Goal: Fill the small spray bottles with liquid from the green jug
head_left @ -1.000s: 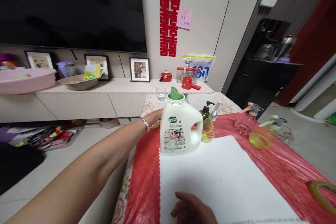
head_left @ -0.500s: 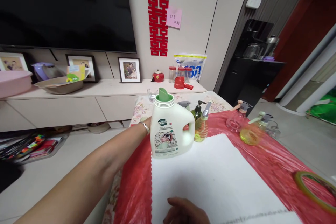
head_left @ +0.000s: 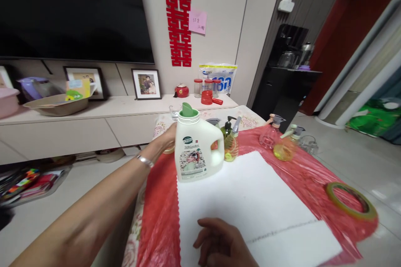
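Observation:
A pale detergent jug [head_left: 196, 150] with a green spout in its uncapped neck stands upright on a white sheet [head_left: 250, 200]. My left hand [head_left: 171, 134] reaches past the jug's left side, and its fingers are hidden behind the jug. Beside it, at the table's back left, is a clear glass cup [head_left: 175, 112]. Low in front, over the sheet, my right hand [head_left: 221, 240] holds nothing, its fingers loosely bent and apart. Right behind the jug's handle are a yellow spray bottle [head_left: 231, 148] and a dark green pump bottle [head_left: 227, 129].
Red plastic film [head_left: 159, 200] covers much of the flowered tablecloth. Towards the right are a pink spray bottle [head_left: 270, 135], a yellowish spray bottle [head_left: 285, 148] and a roll of tape [head_left: 352, 201]. Red-lidded jars [head_left: 198, 88] stand on the cabinet behind.
The view has turned slightly right. My left arm has drawn back somewhat, so part of the hand shows beside the jug. My right hand has come further into view.

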The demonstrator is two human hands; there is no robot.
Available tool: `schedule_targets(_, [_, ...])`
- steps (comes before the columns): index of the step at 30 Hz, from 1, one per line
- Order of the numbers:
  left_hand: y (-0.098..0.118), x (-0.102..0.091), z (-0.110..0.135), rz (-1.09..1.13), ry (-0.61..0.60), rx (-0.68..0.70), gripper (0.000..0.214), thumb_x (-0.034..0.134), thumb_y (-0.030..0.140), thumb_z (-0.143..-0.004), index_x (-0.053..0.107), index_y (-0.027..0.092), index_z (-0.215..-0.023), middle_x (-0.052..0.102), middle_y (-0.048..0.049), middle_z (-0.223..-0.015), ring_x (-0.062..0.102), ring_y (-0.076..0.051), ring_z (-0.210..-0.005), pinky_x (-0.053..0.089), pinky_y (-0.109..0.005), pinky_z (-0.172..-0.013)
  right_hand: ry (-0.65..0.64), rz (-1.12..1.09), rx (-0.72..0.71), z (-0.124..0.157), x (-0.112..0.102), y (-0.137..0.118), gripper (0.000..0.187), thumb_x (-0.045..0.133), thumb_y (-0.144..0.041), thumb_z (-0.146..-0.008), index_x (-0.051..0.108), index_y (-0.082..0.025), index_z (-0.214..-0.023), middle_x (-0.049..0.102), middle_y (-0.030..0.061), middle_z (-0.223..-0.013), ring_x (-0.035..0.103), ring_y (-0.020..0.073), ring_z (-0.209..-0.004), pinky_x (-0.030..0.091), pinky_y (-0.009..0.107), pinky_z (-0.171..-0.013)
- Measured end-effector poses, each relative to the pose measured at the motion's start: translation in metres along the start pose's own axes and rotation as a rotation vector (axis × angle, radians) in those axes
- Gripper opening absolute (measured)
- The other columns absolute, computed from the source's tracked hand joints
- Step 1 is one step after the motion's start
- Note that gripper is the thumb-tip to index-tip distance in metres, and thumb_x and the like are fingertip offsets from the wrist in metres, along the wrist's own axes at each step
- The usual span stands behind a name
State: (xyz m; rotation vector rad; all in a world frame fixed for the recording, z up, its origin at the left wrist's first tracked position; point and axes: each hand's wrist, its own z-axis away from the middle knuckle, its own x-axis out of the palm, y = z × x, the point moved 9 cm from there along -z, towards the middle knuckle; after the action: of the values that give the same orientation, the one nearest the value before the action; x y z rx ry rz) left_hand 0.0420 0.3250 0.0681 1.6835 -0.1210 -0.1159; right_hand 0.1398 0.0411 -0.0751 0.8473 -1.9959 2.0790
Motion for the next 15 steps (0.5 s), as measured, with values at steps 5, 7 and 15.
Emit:
schedule_targets(5, [0.004,-0.043,0.055,0.251,0.265,0.162,0.033,0.076,0.020,-0.071,0.068,0.016,-0.103,0.073,-0.0062,-0.104,0.069,-0.022,-0.096,0.056,-0.036,-0.088,0.091,-0.063,-0.234,0.010,-0.008,-0.043,0.054,0.081,-0.036,-0.078,0.064,-0.023,-0.126,0.068,0.0081,-0.101,0.065,0.0146,-0.073,0.050,0.026,-0.063])
schedule_targets(7, [0.003,-0.066,0.098,0.265,0.482,0.268,0.033,0.073,0.016,-0.070,0.068,0.019,-0.102,0.071,-0.0043,-0.112,0.068,-0.019,-0.100,0.053,-0.034,-0.093,0.273,0.012,-0.340,0.024,-0.031,-0.073,0.049,0.079,-0.036,-0.080,0.065,-0.020,-0.124,0.067,0.0098,-0.102,0.064,0.0156,-0.075,0.052,0.029,-0.066])
schedule_targets(15, [-0.006,0.065,0.193,0.093,-0.085,0.179,0.016,0.059,0.020,-0.084,0.070,0.023,-0.096,0.065,-0.0068,-0.117,0.063,-0.023,-0.104,0.053,-0.034,-0.084,1.219,0.415,-0.461,0.089,-0.201,-0.189,0.066,0.081,-0.041,-0.078,0.055,-0.014,-0.131,0.058,0.0124,-0.130,0.059,0.0224,-0.116,0.051,0.039,-0.101])
